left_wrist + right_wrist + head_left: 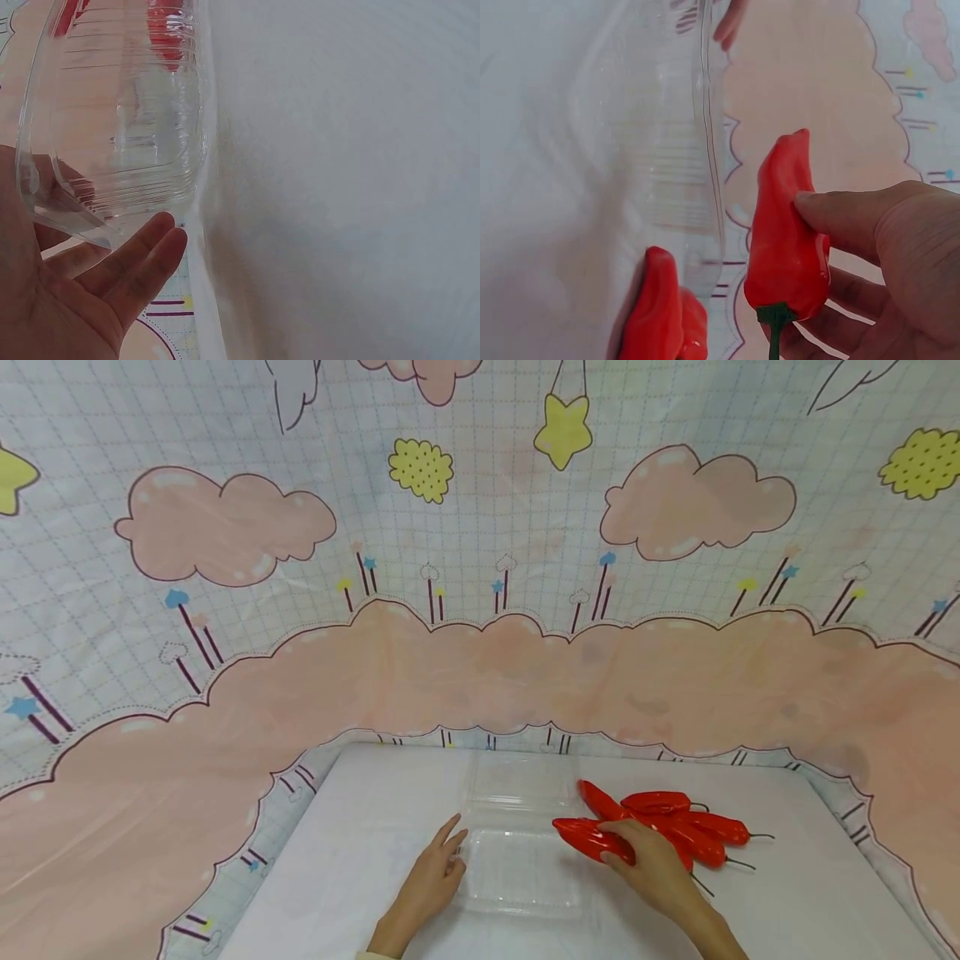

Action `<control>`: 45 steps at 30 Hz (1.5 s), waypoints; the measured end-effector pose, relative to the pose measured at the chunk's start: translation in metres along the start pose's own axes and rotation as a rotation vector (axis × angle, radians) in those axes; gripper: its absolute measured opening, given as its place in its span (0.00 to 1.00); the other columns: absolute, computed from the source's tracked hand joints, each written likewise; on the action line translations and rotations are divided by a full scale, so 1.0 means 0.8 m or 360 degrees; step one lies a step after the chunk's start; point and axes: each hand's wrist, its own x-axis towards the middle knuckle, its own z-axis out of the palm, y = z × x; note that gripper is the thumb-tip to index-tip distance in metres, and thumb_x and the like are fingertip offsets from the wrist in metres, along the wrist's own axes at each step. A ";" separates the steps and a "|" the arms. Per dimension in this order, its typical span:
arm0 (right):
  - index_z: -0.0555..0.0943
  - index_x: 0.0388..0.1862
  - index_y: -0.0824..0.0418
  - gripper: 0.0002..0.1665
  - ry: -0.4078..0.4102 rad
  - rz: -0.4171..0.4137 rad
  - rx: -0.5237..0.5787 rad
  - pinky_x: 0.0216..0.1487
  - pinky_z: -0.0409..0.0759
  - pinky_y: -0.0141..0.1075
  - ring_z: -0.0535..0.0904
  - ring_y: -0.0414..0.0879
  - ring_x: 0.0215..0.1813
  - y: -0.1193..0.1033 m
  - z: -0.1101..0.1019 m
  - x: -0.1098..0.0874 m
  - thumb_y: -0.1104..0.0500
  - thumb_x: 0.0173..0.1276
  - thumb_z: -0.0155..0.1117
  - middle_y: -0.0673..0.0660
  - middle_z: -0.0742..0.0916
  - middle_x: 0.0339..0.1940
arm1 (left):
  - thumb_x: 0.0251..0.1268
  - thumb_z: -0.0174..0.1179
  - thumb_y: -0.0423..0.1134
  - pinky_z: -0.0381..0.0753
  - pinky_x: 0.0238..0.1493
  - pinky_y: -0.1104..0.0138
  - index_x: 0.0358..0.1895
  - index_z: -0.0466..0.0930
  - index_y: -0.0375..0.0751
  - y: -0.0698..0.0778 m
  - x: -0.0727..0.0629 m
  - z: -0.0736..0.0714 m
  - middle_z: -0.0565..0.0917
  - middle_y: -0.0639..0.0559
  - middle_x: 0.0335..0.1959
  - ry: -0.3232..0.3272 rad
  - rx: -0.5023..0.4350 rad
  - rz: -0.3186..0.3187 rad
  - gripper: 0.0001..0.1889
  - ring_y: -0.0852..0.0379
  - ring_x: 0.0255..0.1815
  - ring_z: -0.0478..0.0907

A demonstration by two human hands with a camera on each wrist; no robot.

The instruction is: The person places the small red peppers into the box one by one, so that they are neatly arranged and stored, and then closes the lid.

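Note:
My right hand (651, 864) grips a red chili pepper (588, 838) between thumb and fingers, above the right side of a clear plastic box (525, 906). In the right wrist view, the held pepper (786, 232) points its tip away, with its green stem end near the palm. My left hand (432, 878) is at the box's left edge, fingers mostly straight. The left wrist view has the fingers (142, 266) spread around a corner of the clear box (142, 165), some seen through the plastic. The box's lid (517, 781) lies folded back behind it.
Several more red chili peppers (705, 842) lie in a loose pile right of the box, most stems pointing right. Everything rests on a white table (360, 810). A patterned cloth (480, 668) with clouds and stars hangs behind the table and around its sides.

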 end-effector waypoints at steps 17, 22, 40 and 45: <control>0.83 0.57 0.48 0.29 -0.0019 -0.0080 0.0103 0.55 0.84 0.47 0.80 0.44 0.53 -0.027 0.020 0.008 0.56 0.54 0.77 0.48 0.86 0.54 | 0.66 0.51 0.31 0.79 0.42 0.67 0.66 0.72 0.31 0.002 0.001 -0.003 0.63 0.43 0.76 -0.0033 0.0007 -0.0063 0.24 0.53 0.51 0.81; 0.83 0.56 0.47 0.28 -0.0034 -0.0146 0.0116 0.55 0.84 0.47 0.80 0.46 0.55 -0.031 0.027 0.009 0.55 0.54 0.77 0.49 0.86 0.56 | 0.66 0.51 0.31 0.82 0.44 0.65 0.66 0.71 0.31 0.001 0.002 -0.003 0.63 0.42 0.76 -0.0027 0.0002 -0.0059 0.24 0.50 0.54 0.82; 0.82 0.56 0.48 0.26 -0.0203 -0.0338 0.0200 0.49 0.85 0.40 0.79 0.41 0.48 -0.045 0.048 0.013 0.52 0.57 0.74 0.45 0.87 0.48 | 0.63 0.51 0.29 0.84 0.52 0.56 0.64 0.73 0.30 0.002 0.000 0.001 0.65 0.43 0.75 0.0028 -0.0009 -0.0016 0.24 0.49 0.55 0.83; 0.82 0.55 0.48 0.25 -0.0213 -0.0365 0.0206 0.50 0.85 0.41 0.79 0.41 0.49 -0.051 0.052 0.011 0.52 0.58 0.74 0.45 0.87 0.48 | 0.66 0.51 0.30 0.83 0.54 0.55 0.66 0.71 0.30 0.000 0.001 0.001 0.62 0.43 0.76 -0.0029 -0.0023 -0.0053 0.24 0.47 0.58 0.82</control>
